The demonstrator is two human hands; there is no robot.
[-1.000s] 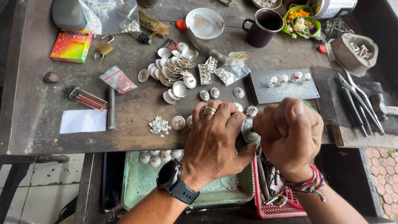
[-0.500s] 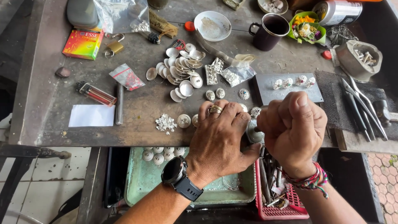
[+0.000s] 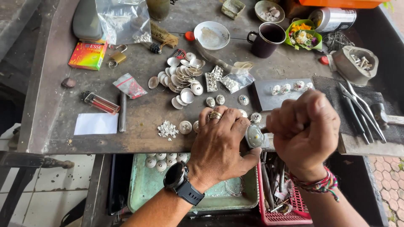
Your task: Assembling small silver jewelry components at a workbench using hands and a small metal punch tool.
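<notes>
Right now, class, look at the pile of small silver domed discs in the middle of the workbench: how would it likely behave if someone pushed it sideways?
The pile of domed discs would probably slide apart, since the pieces lie loosely overlapped. Being thin, shiny metal shells, each likely weighs little and slips easily on the workbench. Their rounded faces suggest some could rock or flip.
</notes>
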